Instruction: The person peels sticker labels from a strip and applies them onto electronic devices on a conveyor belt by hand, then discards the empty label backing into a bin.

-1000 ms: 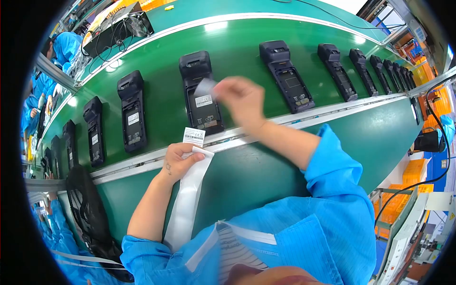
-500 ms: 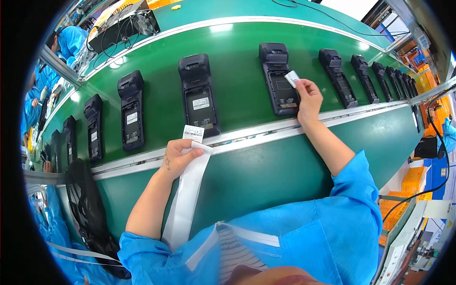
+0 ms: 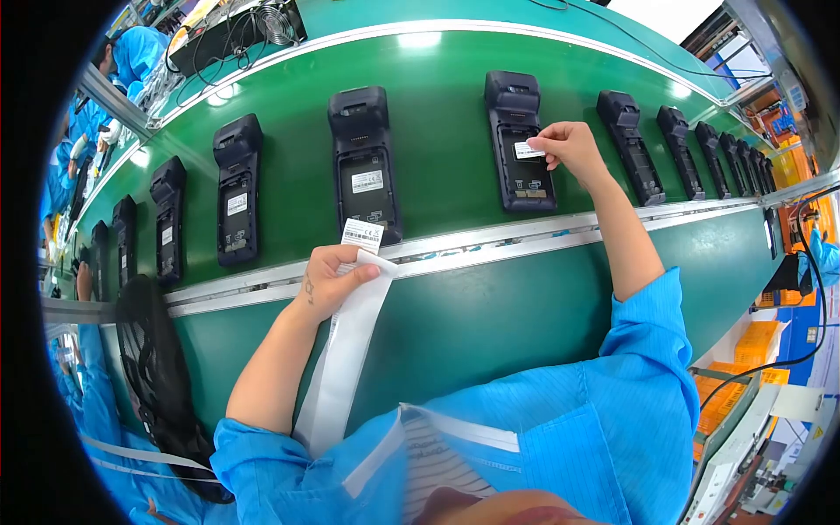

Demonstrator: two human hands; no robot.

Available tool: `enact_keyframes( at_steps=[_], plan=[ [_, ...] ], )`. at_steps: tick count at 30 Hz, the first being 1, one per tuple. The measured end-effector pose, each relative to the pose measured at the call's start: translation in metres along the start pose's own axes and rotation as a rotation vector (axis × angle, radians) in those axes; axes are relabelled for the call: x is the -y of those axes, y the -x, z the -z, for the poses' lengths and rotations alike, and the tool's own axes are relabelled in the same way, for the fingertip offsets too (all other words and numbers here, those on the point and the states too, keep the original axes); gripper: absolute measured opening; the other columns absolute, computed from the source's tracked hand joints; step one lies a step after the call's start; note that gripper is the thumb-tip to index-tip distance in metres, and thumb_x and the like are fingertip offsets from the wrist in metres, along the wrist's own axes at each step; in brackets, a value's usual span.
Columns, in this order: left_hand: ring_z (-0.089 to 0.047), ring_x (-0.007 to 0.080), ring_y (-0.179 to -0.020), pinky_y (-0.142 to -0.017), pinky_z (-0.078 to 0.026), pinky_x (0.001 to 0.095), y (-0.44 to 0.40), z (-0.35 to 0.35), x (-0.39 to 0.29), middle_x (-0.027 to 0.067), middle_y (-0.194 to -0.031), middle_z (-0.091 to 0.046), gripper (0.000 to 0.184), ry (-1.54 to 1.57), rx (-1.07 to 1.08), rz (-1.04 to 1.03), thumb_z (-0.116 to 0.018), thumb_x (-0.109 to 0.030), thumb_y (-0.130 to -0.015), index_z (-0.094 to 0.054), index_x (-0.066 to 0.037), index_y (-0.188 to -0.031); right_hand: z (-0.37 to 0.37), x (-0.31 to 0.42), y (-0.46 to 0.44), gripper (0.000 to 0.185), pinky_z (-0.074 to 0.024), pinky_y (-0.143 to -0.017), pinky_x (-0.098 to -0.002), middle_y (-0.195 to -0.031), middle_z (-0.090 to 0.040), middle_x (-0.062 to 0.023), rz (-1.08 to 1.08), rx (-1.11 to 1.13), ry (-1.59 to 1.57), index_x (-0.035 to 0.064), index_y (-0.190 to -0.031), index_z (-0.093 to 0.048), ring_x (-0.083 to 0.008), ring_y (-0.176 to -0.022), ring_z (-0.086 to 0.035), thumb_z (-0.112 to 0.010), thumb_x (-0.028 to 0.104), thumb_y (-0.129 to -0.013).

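Observation:
My left hand (image 3: 337,278) is closed on a white label strip (image 3: 343,359), with one printed label (image 3: 362,234) sticking up past the fingers near the belt's edge. Between the fingertips of my right hand (image 3: 573,150) is a small white label (image 3: 528,150), which lies over the open recess of a black handheld device (image 3: 521,140). Whether the label touches the recess floor I cannot tell. To the left, another black device (image 3: 366,162) carries a white label (image 3: 367,181) in its recess, and so does the device (image 3: 238,188) beyond it.
Several more black devices (image 3: 630,147) stand in a row along the green belt (image 3: 437,131). A metal rail (image 3: 464,254) edges the belt. A black mesh bag (image 3: 153,367) hangs at the left, near people in blue. A black box with cables (image 3: 236,39) is at the back left.
My right hand has gone from the labelled device to the one on its right, and its label is now over that recess. My left hand still holds the strip.

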State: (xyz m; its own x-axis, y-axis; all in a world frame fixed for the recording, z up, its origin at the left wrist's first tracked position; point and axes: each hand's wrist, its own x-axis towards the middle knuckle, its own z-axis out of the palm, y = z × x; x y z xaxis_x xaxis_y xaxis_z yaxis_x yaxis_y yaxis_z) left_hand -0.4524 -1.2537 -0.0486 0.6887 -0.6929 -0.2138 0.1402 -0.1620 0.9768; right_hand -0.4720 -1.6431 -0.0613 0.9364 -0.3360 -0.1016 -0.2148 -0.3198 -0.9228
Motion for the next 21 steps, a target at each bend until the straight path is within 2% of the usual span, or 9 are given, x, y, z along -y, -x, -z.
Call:
enact_keyframes(
  at_steps=[1, 3, 18, 21],
  plan=[
    [-0.055, 0.0086, -0.060, -0.053, -0.043, 0.0206, -0.001, -0.002, 0.000, 0.0052, -0.071, -0.062, 0.019, 0.004, -0.008, -0.009, -0.066, -0.014, -0.073, -0.063, 0.003, -0.081, -0.001, 0.000, 0.000, 0.018, -0.0426, -0.044, -0.0180, -0.060, -0.057, -0.0029, 0.003, -0.002, -0.005, -0.0029, -0.073, -0.063, -0.0057, -0.049, -0.049, -0.070, 0.014, -0.070],
    [-0.056, 0.0089, -0.064, -0.057, -0.044, 0.0210, -0.001, -0.001, 0.000, 0.0054, -0.073, -0.063, 0.018, -0.004, 0.009, 0.015, -0.066, -0.013, -0.074, -0.064, 0.003, -0.083, -0.002, 0.000, -0.001, 0.020, -0.0429, -0.044, -0.0186, -0.056, -0.055, -0.0033, 0.014, -0.005, -0.014, -0.0038, -0.072, -0.063, -0.0063, -0.047, -0.049, -0.071, 0.014, -0.067],
    [-0.056, 0.0079, -0.064, -0.057, -0.044, 0.0201, -0.009, -0.015, 0.001, 0.0045, -0.074, -0.063, 0.017, 0.010, 0.025, 0.012, -0.065, -0.012, -0.075, -0.064, 0.002, -0.085, -0.004, 0.002, -0.001, 0.022, -0.0431, -0.044, -0.0195, -0.057, -0.055, -0.0045, 0.016, -0.012, 0.043, -0.0050, -0.074, -0.063, -0.0071, -0.047, -0.049, -0.071, 0.014, -0.067],
    [-0.056, 0.0078, -0.064, -0.058, -0.043, 0.0201, -0.010, -0.018, -0.001, 0.0045, -0.075, -0.063, 0.017, 0.009, 0.032, 0.017, -0.065, -0.012, -0.076, -0.065, 0.002, -0.085, -0.004, 0.002, -0.001, 0.021, -0.0400, -0.043, -0.0182, -0.059, -0.056, -0.0033, 0.012, -0.005, 0.064, -0.0048, -0.073, -0.063, -0.0055, -0.047, -0.047, -0.070, 0.015, -0.070]
  ],
)
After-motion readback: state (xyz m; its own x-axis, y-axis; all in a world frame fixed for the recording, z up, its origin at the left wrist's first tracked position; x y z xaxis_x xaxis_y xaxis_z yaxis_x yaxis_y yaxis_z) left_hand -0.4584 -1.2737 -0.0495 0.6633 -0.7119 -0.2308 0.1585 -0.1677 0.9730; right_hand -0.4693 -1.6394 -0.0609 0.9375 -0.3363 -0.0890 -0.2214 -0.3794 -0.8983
